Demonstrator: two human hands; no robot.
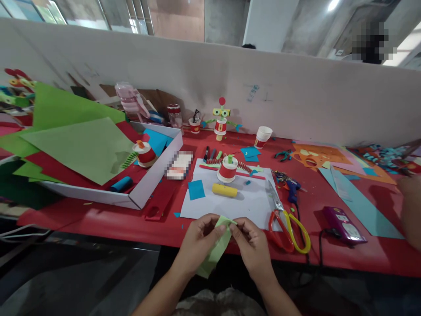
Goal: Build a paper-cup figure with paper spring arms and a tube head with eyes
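Note:
A light green strip of paper (217,250) is pinched between both hands at the table's front edge. My left hand (200,237) grips it near its top end, thumb on top. My right hand (251,241) pinches the upper right corner of the same strip. Just beyond the hands lies a white sheet (204,208) with a yellow paper roll (224,190), a blue paper square (196,190) and a red-and-white paper cup (227,170) that has coiled red paper arms. Scissors (285,230) with red and yellow handles rest to the right of my right hand.
A white box (158,177) holding coloured paper stands left. To the right are a blue glue gun (292,193) and a purple power box (344,226) with a cable. A finished cup figure (220,127) stands behind. Another person's hand (411,210) shows at the right edge.

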